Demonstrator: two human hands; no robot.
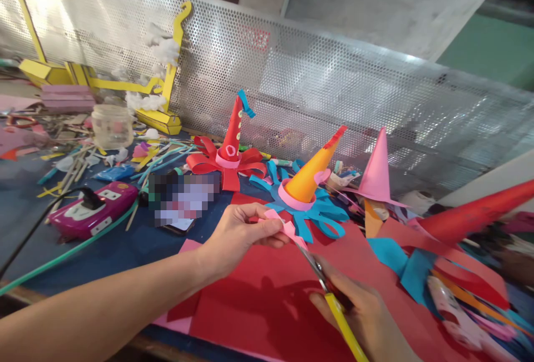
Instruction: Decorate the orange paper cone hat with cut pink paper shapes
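My left hand (pixel 250 231) pinches a small strip of pink paper (pixel 288 229) between thumb and fingers. A pair of scissors (pixel 323 284) with a yellow handle is gripped in my right hand (pixel 359 306), its blades reaching up to the strip's lower end. Beneath both hands lies a large red sheet (pixel 250 306), with pink paper showing under its left edge. Just beyond stands an orange paper cone (pixel 311 175) with a red tip and pink band, set on blue paper loops (pixel 311 223). To its left is a red cone (pixel 232 131) on red loops.
A pink cone (pixel 376 170) and another red cone (pixel 475 214) stand right. A phone (pixel 179 206), a purple power strip (pixel 94 212) with cables, and a clear jar (pixel 112 127) are left among paper scraps. A perforated metal panel (pixel 292 78) borders the back.
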